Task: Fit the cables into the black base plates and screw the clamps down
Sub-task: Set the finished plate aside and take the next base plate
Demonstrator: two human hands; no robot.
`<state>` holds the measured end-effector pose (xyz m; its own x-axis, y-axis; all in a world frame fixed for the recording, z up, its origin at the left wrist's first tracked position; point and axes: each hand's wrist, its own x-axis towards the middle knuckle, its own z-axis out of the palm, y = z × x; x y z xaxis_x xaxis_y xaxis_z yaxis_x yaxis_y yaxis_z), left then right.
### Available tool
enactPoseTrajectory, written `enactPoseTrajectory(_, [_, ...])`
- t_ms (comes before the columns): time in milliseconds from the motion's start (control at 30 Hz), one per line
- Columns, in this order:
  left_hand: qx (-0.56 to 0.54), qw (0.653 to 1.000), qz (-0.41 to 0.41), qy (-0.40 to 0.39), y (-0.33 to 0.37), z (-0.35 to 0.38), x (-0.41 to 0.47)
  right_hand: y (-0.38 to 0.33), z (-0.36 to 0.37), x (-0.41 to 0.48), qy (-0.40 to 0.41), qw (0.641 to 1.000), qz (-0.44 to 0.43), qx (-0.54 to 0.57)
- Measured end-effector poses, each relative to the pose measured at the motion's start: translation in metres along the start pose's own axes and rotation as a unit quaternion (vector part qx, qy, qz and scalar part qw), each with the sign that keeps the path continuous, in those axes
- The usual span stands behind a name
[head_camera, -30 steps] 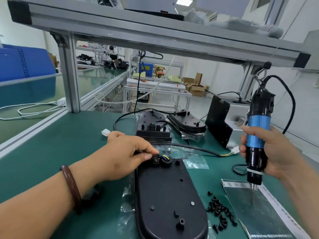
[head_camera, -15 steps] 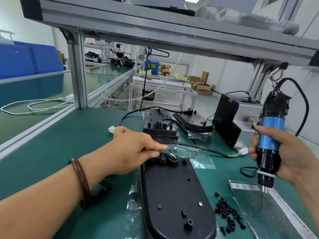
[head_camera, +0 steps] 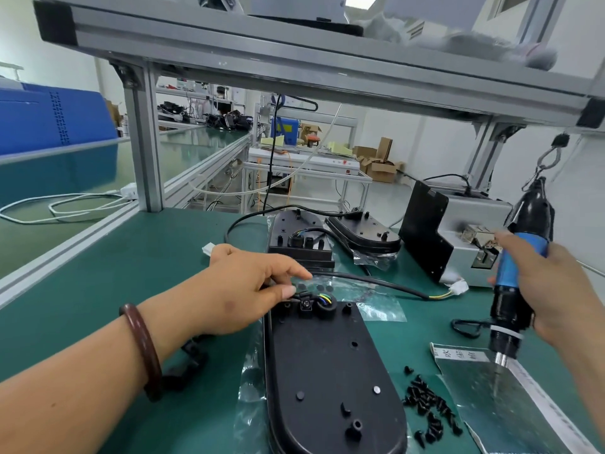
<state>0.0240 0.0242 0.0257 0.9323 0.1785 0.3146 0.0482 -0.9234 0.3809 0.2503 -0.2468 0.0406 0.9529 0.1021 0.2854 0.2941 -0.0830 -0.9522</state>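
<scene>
Cable (head_camera: 376, 281) is pinched by the left hand (head_camera: 242, 290) at the far end of the base plate (head_camera: 327, 365). Electric screwdriver (head_camera: 520, 257) is gripped by the right hand (head_camera: 563, 296).

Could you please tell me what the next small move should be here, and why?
Probably bring the screwdriver across to the clamp at the far end of the near base plate. The left hand holds the cable beside that clamp, while the right hand holds the screwdriver off to the right, above the foil bag.

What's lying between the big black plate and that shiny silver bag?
A loose heap of small black screws on the green mat, in the head view.
</scene>
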Motion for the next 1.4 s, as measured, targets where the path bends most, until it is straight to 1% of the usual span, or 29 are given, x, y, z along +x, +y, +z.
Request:
enactPoseTrajectory(100, [-0.002,1.000,-0.002,-0.004,-0.003,0.001,0.000,0.003,0.000,0.005,0.032,0.999,0.001,-0.015])
enactPoseTrajectory(233, [-0.003,1.000,0.000,-0.006,-0.003,0.001,-0.001,0.007,-0.002,0.008,0.045,0.998,0.017,-0.031])
enactPoseTrajectory(300, [-0.002,1.000,0.006,-0.004,-0.002,0.001,-0.001,0.007,-0.002,0.008,0.052,0.997,0.014,-0.057])
enactPoseTrajectory(367, [0.004,1.000,0.010,0.000,-0.002,0.001,-0.001,0.006,-0.003,0.006,0.071,0.988,-0.021,-0.137])
enactPoseTrajectory(433, [0.005,1.000,0.010,0.003,-0.002,0.001,-0.001,-0.002,-0.004,0.000,0.115,0.955,-0.090,-0.259])
enactPoseTrajectory(467, [0.004,1.000,0.011,0.005,-0.003,0.001,-0.001,-0.010,-0.002,-0.007,0.122,0.945,-0.137,-0.269])
enactPoseTrajectory(500, [0.004,1.000,0.012,0.007,-0.003,0.001,-0.001,-0.019,0.004,-0.016,0.105,0.945,-0.188,-0.244])
enactPoseTrajectory(533, [0.006,1.000,0.015,0.010,-0.003,0.002,-0.001,-0.029,0.012,-0.028,0.065,0.946,-0.244,-0.203])
enactPoseTrajectory(567, [0.009,1.000,0.018,0.015,-0.004,0.002,-0.001,-0.037,0.024,-0.042,-0.003,0.943,-0.284,-0.176])
enactPoseTrajectory(600, [0.012,1.000,0.021,0.019,-0.005,0.003,-0.001,-0.043,0.038,-0.057,-0.088,0.931,-0.307,-0.175])
enactPoseTrajectory(667, [0.018,0.999,0.021,0.029,-0.005,0.004,-0.001,-0.042,0.068,-0.081,-0.246,0.891,-0.328,-0.194])
enactPoseTrajectory(700, [0.024,0.999,0.021,0.033,-0.005,0.004,-0.001,-0.038,0.081,-0.090,-0.293,0.869,-0.341,-0.206])
enactPoseTrajectory(733, [0.032,0.999,0.019,0.035,-0.004,0.003,-0.001,-0.033,0.092,-0.096,-0.317,0.853,-0.358,-0.210])
enactPoseTrajectory(767, [0.037,0.998,0.019,0.038,-0.003,0.003,-0.001,-0.029,0.100,-0.100,-0.330,0.842,-0.373,-0.208])
enactPoseTrajectory(833, [0.049,0.997,0.021,0.046,-0.002,0.003,0.000,-0.023,0.108,-0.101,-0.338,0.831,-0.391,-0.207])
enactPoseTrajectory(967, [0.069,0.996,0.016,0.045,-0.003,0.005,0.002,-0.018,0.113,-0.100,-0.334,0.809,-0.426,-0.232])
enactPoseTrajectory(1067, [0.068,0.996,0.009,0.051,-0.005,0.006,0.002,-0.016,0.115,-0.101,-0.339,0.803,-0.422,-0.249])
enactPoseTrajectory(1233, [0.149,0.986,0.021,0.075,-0.004,0.008,0.003,-0.013,0.119,-0.098,-0.359,0.781,-0.434,-0.272])
enactPoseTrajectory(1400, [0.191,0.980,0.019,0.055,-0.004,0.007,0.006,-0.013,0.121,-0.098,-0.365,0.769,-0.438,-0.290])
